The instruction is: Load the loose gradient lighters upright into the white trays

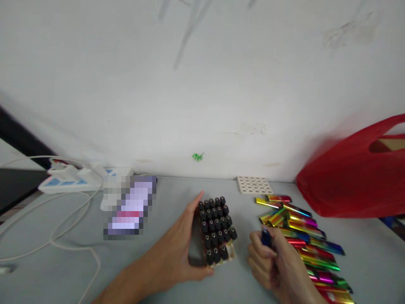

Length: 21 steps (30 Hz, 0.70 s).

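My left hand [182, 240] grips the left side of a pale rack [232, 252] filled with rows of upright black-topped pieces [214, 226]. The rack's near right corner slot shows no piece. To the right of the rack, my right hand [268, 257] is closed around a small piece with a dark blue end [266, 237]; the rest of it is hidden by the fingers. Beside and behind that hand lies a pile of shiny metallic tubes [319, 253] in gold, red, green, blue and magenta.
A white perforated tray [254, 185] lies against the wall. On the right is a red bag [348, 177]. A pixelated phone [133, 207], a power strip [71, 183] and loose white cables [52, 236] occupy the left side.
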Available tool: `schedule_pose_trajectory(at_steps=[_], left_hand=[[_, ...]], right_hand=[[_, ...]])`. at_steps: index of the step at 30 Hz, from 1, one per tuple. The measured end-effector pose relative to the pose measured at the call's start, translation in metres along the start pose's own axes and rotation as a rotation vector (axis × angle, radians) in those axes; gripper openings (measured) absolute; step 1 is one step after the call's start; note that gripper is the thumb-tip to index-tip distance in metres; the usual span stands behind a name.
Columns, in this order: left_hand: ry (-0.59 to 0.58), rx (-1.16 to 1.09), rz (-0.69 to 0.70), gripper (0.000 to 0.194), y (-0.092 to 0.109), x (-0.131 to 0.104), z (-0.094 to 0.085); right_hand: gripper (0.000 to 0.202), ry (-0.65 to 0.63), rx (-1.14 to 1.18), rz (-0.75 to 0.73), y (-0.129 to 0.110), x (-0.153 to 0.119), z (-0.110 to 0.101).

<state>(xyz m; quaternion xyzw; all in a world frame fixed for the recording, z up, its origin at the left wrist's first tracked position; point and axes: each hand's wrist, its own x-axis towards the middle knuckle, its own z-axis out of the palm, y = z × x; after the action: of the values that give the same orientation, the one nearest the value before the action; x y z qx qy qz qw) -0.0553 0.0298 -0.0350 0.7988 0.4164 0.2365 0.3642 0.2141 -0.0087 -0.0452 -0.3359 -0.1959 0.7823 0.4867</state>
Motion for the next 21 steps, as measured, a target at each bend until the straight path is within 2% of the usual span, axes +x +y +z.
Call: schedule_pose_trajectory(at_steps=[7,14,21], left_hand=[[0.014,0.011,0.052,0.16,-0.0007,-0.0004,0.0008],[-0.002,0.013,0.037,0.157,-0.0005,-0.0003,0.0001],[0.01,0.023,0.047,0.159,-0.0019,-0.0005,0.0008]], right_hand=[[0.071,-0.012,-0.003,0.053,-0.0011,-0.001,0.0012],[0.071,-0.051,0.008,0.106,-0.0032,-0.0007,0.0034],[0.067,-0.002,0.007,0.049,0.005,-0.0001,-0.0022]])
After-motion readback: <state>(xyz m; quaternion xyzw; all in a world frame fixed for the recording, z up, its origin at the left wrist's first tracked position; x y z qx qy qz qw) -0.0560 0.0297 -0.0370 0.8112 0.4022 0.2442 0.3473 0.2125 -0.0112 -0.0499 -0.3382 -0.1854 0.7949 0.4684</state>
